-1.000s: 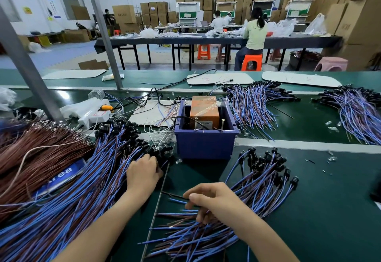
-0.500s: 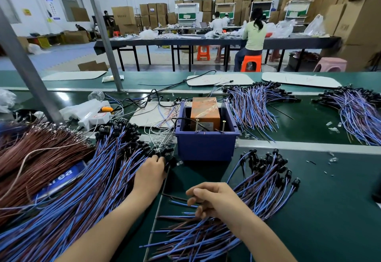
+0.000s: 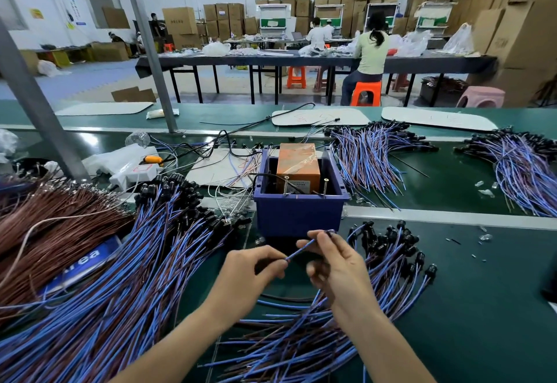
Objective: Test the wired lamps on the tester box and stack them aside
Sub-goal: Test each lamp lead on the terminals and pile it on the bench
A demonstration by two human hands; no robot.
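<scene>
Head view: one wired lamp (image 3: pixel 301 249) is held up between both hands, just in front of the blue tester box (image 3: pixel 298 217) and not touching it.
Left hand (image 3: pixel 253 271): thumb and forefinger pinch the near end of the blue lead.
Right hand (image 3: pixel 337 262): fingertips pinch the far end and the other fingers curl under. I cannot tell which end carries the lamp head.
Tester contacts: two upright metal pins (image 3: pixel 285 185) stand at the box's near rim in front of an orange unit (image 3: pixel 298 161). Nothing touches them.
Left pile (image 3: pixel 129 277): a large sheaf of blue-leaded lamps lies with its black heads toward the box. It is probably the untested stock, and it is by far the bigger heap.
Right pile (image 3: pixel 388 265): a smaller fan of lamps lies under and beside the right forearm. These are probably the lamps already set aside.
Far piles (image 3: pixel 370 156): more bundles lie across the belt, and I cannot tell whether they have been tested.
Brown wires (image 3: pixel 54 226): these are heaped at the far left, apart from both hands.
Done so far: judging by the right pile, a modest share has been tested.
Left to do: this lamp's lead ends are not yet on the pins, so it has still to be tested and stacked. After it comes most of the left pile.
</scene>
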